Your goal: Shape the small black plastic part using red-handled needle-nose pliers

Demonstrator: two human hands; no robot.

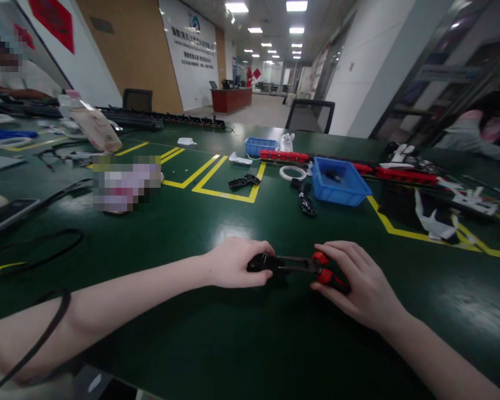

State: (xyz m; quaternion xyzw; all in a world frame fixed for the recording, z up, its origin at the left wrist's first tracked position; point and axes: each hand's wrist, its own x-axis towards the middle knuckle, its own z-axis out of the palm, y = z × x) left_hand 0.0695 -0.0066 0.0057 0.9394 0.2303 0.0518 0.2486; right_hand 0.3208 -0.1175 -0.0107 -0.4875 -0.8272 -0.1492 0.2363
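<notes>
Low in the frame's centre, the left hand (236, 263) clenches the black end of a small part (294, 265) and the right hand (352, 278) grasps its red end, on the green tabletop (216, 333).

I am seeing lettering on the white wall panel (194, 53) at eleven o'clock, under a small logo, but it is blurring too much for me to read. The red sign (54, 21) at ten o'clock is showing nothing legible.
</notes>
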